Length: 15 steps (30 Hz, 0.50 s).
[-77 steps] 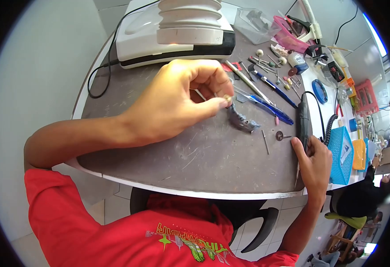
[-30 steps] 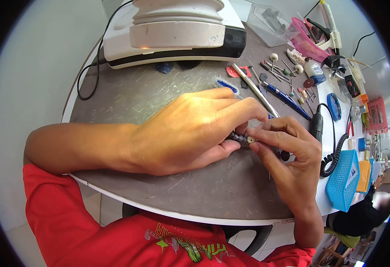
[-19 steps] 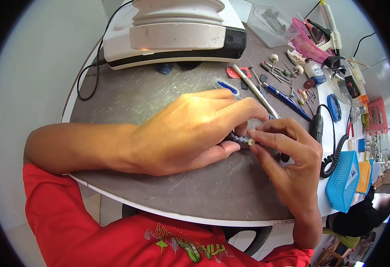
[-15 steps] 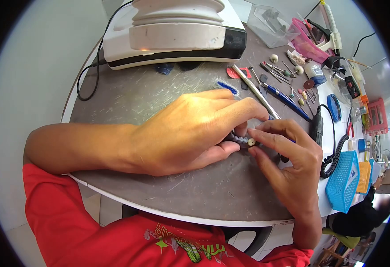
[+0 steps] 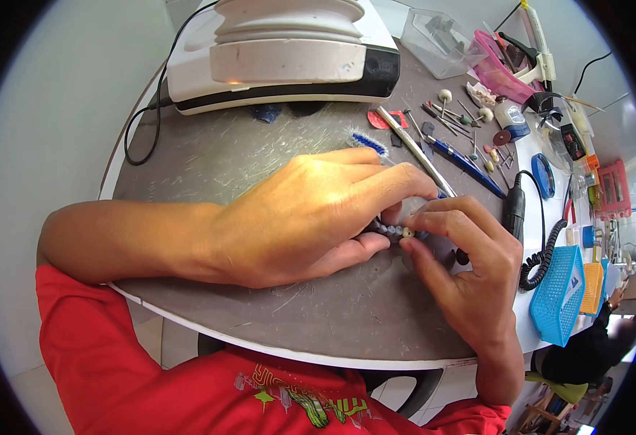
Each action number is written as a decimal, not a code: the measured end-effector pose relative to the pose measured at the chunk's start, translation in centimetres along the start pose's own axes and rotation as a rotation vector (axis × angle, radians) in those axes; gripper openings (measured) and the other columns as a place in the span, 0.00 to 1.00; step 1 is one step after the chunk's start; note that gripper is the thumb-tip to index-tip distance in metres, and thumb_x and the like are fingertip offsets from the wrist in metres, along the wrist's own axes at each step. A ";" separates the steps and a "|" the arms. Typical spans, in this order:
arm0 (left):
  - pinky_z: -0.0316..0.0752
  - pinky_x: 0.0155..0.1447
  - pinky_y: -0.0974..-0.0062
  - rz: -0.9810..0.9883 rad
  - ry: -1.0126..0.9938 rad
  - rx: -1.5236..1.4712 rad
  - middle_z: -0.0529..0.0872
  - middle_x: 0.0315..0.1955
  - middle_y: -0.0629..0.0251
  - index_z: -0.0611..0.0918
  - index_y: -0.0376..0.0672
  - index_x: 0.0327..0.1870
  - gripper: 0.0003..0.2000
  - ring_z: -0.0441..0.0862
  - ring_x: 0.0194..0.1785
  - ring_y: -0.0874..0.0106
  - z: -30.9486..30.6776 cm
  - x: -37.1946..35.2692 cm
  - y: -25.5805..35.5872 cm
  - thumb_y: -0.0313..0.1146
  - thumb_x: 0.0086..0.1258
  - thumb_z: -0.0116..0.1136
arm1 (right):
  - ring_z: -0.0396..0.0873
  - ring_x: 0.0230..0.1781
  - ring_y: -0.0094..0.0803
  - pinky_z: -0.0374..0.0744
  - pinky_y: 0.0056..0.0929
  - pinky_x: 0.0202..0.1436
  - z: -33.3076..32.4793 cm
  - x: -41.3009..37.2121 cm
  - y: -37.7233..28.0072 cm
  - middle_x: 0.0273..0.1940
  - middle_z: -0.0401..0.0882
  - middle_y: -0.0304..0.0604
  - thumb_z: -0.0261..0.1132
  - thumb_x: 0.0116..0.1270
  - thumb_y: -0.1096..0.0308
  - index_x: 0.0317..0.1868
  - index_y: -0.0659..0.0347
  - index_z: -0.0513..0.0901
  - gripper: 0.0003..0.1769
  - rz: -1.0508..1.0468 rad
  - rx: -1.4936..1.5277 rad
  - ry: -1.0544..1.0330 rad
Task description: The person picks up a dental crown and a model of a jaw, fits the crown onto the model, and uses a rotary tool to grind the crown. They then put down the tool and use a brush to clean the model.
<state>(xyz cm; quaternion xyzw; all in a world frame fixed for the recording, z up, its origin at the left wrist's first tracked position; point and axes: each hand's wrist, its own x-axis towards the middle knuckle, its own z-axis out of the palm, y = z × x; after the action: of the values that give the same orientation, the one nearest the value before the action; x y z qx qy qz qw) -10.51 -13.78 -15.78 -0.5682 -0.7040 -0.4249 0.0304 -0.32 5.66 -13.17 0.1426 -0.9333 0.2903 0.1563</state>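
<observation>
My left hand (image 5: 318, 214) reaches across the grey work mat with its fingers closed around a dental model (image 5: 388, 229). Small grey-blue teeth in a row show between the fingers; the rest of the model is hidden. One cream-coloured tooth crown (image 5: 408, 233) sits at the right end of the visible row, with a dark spot on it. My right hand (image 5: 470, 254) has thumb and forefinger on either side of this crown, with the thumb tip at its lower edge. Beyond the left knuckles lies a blue-and-white bristle brush (image 5: 368, 142).
A white dust extractor (image 5: 282, 80) stands at the back. Burs and polishing tips (image 5: 470, 127), a metal-handled tool (image 5: 412, 141) and a blue pen-like tool (image 5: 467, 165) lie to the right. Further right are a handpiece with coiled cord (image 5: 514, 210) and a blue basket (image 5: 559, 297). Another person (image 5: 586, 351) is at lower right.
The right hand has shifted slightly left and up along with the crown. The crown has turned a little, so its dark spot shows less. The left hand stays nearly still.
</observation>
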 end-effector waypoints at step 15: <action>0.80 0.44 0.69 0.007 -0.012 -0.006 0.83 0.35 0.66 0.78 0.42 0.59 0.30 0.82 0.39 0.66 0.0 -0.1 0.0 0.19 0.51 0.71 | 0.85 0.35 0.38 0.81 0.31 0.37 -0.1 0.0 0.1 0.38 0.84 0.44 0.75 0.53 0.76 0.40 0.62 0.86 0.13 -0.035 -0.002 -0.010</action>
<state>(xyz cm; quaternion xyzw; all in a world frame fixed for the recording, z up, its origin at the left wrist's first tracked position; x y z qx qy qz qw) -10.52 -13.85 -15.81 -0.5732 -0.7010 -0.4235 0.0257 -0.33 5.82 -13.14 0.1601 -0.9317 0.2858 0.1570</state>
